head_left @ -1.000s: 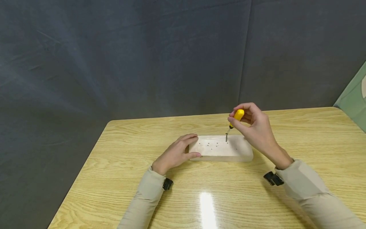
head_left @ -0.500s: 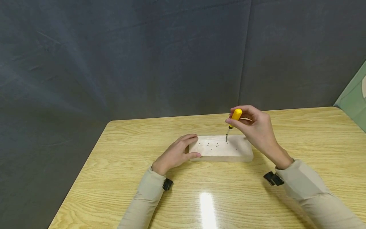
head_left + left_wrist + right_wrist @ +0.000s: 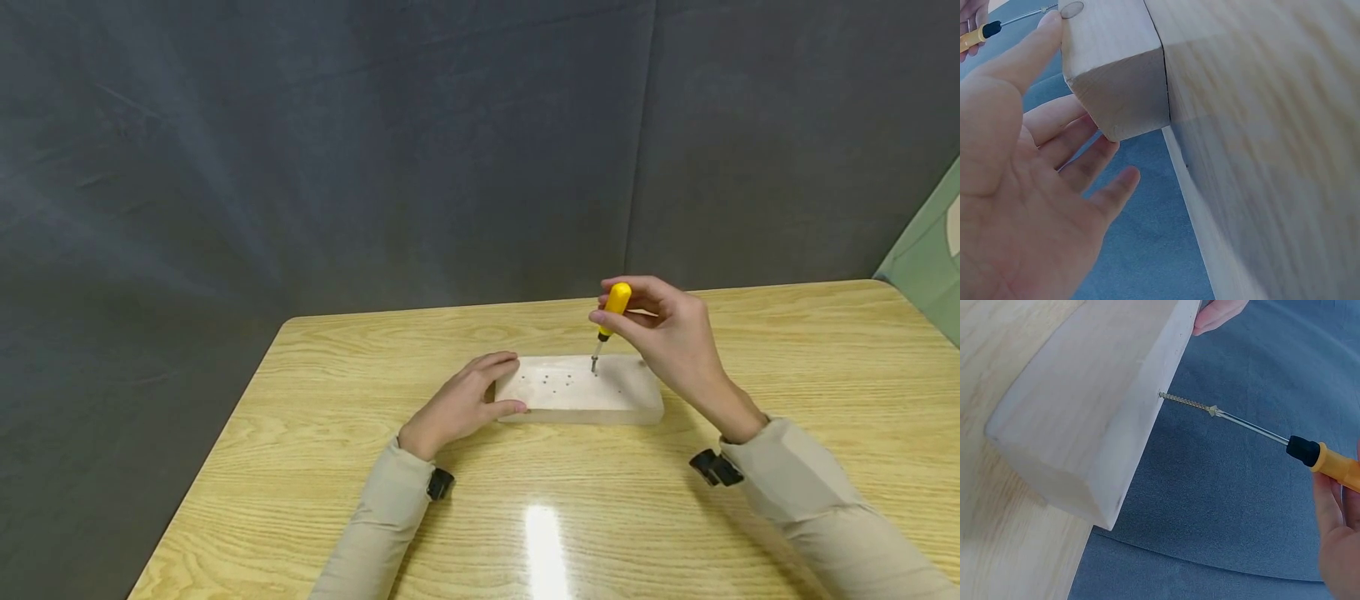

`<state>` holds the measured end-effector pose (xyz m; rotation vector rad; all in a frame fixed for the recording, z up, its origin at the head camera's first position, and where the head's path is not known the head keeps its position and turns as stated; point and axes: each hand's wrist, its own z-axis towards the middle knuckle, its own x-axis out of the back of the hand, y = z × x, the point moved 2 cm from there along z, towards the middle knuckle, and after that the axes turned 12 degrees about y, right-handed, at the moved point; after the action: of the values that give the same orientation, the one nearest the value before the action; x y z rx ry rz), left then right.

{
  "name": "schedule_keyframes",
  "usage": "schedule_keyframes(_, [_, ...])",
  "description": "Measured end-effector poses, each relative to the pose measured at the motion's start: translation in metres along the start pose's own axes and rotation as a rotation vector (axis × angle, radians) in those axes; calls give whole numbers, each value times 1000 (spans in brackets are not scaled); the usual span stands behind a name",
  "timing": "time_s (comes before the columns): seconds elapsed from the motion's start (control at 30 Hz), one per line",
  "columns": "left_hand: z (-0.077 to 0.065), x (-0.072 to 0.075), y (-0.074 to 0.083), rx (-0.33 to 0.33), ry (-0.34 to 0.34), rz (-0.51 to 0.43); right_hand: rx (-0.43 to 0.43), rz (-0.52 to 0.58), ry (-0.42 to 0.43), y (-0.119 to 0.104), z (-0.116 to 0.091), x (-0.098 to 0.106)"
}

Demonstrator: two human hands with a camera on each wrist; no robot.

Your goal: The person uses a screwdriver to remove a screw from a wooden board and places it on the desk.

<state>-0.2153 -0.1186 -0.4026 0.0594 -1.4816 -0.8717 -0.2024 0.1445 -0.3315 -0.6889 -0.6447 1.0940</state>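
A pale wooden block (image 3: 630, 396) with several small holes in its top lies on the table. At its left end, my left hand (image 3: 465, 400) steadies it, thumb at the near edge and fingers at the far side; in the left wrist view the thumb and fingers span the block's end (image 3: 1125, 94). My right hand (image 3: 678, 333) pinches the yellow handle of a screwdriver (image 3: 618, 298), shaft slanting down. The screwdriver's tip meets the head of a threaded screw (image 3: 1188, 402), which stands out of the block's top with most of its thread showing.
The wood-grain table (image 3: 337, 492) extends all round the block, its far edge close behind it. Dark fabric (image 3: 450, 167) hangs beyond that edge. Green cloth (image 3: 926, 250) shows at the far right. Each wrist wears a small black camera (image 3: 440, 483).
The screwdriver's handle has swung a little to the left and stands more upright. My right fingers have shifted slightly left with it. The left hand and block keep their places.
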Motion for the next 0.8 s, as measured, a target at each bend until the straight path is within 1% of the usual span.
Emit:
schedule_keyframes(0.23, [0, 1, 3, -11, 4, 24, 7, 24, 3, -1, 1, -1])
schedule_keyframes(0.43, [0, 2, 5, -9, 8, 27, 12, 21, 11, -2, 1, 0])
schedule_keyframes(0.5, [1, 2, 5, -10, 20, 21, 13, 29, 14, -3, 1, 1])
schedule_keyframes(0.67, [1, 3, 8, -1, 66, -31, 37, 36, 28, -6, 2, 3])
schedule_keyframes(0.8, [3, 4, 17, -11, 96, -54, 46, 31, 35, -7, 4, 6])
